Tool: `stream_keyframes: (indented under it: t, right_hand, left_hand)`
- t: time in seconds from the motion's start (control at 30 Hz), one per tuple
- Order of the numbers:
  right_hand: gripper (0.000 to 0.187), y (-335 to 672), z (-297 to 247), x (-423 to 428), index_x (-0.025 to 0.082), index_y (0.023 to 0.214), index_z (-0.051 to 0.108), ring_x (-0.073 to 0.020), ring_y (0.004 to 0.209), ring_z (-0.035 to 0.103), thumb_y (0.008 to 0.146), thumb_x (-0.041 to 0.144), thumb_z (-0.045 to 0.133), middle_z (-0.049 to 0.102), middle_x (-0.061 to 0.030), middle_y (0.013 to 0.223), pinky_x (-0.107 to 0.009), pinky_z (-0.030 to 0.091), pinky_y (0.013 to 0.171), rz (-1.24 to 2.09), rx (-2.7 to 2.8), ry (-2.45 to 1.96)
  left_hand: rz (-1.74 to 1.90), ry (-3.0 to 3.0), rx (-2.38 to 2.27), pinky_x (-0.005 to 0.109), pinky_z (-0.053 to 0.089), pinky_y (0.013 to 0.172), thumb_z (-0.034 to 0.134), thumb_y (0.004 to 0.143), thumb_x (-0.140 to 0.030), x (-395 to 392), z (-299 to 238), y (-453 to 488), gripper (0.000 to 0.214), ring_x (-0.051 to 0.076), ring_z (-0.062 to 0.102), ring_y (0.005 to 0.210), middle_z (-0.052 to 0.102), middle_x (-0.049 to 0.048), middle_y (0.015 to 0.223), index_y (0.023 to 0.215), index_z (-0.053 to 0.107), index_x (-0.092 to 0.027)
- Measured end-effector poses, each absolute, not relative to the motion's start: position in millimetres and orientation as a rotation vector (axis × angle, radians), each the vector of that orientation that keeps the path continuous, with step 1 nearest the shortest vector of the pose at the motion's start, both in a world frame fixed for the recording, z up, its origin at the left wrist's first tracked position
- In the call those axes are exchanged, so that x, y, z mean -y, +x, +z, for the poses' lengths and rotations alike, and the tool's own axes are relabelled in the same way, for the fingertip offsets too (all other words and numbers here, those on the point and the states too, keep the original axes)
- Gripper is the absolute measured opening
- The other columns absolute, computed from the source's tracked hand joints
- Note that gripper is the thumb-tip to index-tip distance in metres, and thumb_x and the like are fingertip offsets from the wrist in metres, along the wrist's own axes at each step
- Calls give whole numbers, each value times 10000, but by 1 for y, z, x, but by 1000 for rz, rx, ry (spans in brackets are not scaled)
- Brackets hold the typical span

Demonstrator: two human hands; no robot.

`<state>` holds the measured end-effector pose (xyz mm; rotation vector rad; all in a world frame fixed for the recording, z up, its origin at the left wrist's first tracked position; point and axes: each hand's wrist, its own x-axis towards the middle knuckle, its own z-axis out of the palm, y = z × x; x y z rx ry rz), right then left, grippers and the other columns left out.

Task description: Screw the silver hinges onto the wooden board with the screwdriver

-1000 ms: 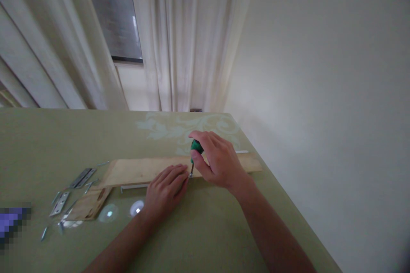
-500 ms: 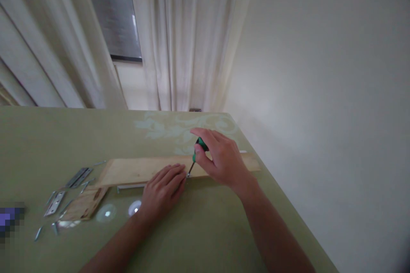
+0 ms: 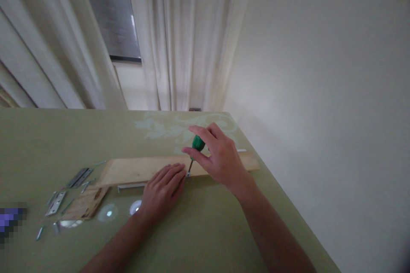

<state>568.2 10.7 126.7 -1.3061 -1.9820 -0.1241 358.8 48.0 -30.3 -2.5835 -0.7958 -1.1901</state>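
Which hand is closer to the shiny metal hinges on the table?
Left. The left hand rests flat at the wooden board's near edge, to the right of the hinges. The right hand is farther right, holding the green screwdriver.

Recorded plain pale wall (image 3: 320,94) along the right side, unmarked. Noted sheer cream curtains (image 3: 179,38) hanging in long folds at the far corner, and heavier drapes (image 3: 48,51) slanting across the left. Found dark window pane (image 3: 109,13) between the two, showing small bright reflections, with a dark frame edge along the bottom. Logged table (image 3: 48,136) under an olive-green cloth, reaching close to the right wall, with pale leaf scrollwork (image 3: 166,128) printed near the far edge. Registered dim, even lighting, and two small round bright spots (image 3: 109,213) on the cloth towards the near side.
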Motion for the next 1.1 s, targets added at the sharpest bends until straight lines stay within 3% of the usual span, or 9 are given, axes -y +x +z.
stream_keyframes:
  t: [0.1,0.23,0.4,0.5,0.6,0.8,1.0,1.1]
  right_hand:
    - [435,568,124,-15,254,1481,602,-196,953,670,1055,336,641,695,-71,1116,-320,564,815,-38,1918,-1216]
    - [497,563,121,-17,220,1486,568,-190,1028,685,993,179,626,727,-73,1221,-334,573,910,105,1881,-1085]
    - [489,559,115,-19,261,1469,636,-183,953,683,1001,345,749,729,-44,1067,-330,582,894,-7,1818,-1081]
    - [541,558,114,-17,270,1552,535,-170,1028,703,1030,243,674,746,-52,1200,-322,580,950,119,1835,-983]
    - [525,557,115,-16,247,1508,560,-177,1087,701,993,151,596,734,-66,1309,-347,568,1005,159,1840,-958]
    - [413,560,113,-20,234,1412,681,-168,863,667,1016,346,712,710,-44,999,-318,588,830,-84,1750,-1114]
    - [528,563,120,-14,255,1511,573,-177,1059,724,989,187,542,751,-61,1318,-360,578,1003,126,1863,-992]
    - [376,561,120,-14,217,1365,683,-203,940,710,1012,332,620,785,-70,1087,-364,578,922,-38,1847,-1170]
  left_hand:
    - [-1182,-2580,796,448,599,1088,605,1070,-200,-48,-31,359,252,258,755,1195,801,62,1289,1295,719,-215]
    - [-1180,-2576,791,447,588,1095,605,1072,-198,-49,-34,359,241,253,754,1187,802,56,1288,1284,719,-218]
    - [-1169,-2579,813,455,583,1098,603,1072,-193,-49,-35,359,260,256,748,1200,795,57,1306,1305,713,-223]
    - [-1181,-2579,800,444,580,1103,602,1070,-191,-48,-33,359,252,252,748,1200,798,55,1299,1292,715,-225]
    - [-1178,-2589,796,441,571,1121,591,1074,-196,-48,-34,360,238,248,746,1204,795,59,1303,1273,720,-217]
    - [-1181,-2590,812,446,570,1131,597,1063,-181,-48,-36,359,277,255,739,1226,790,60,1319,1309,716,-225]
    - [-1200,-2587,806,445,568,1136,619,1048,-173,-47,-35,359,259,255,748,1208,800,61,1292,1275,729,-229]
    - [-1175,-2587,814,456,552,1155,621,1048,-166,-48,-37,358,260,261,740,1227,793,61,1315,1277,728,-227]
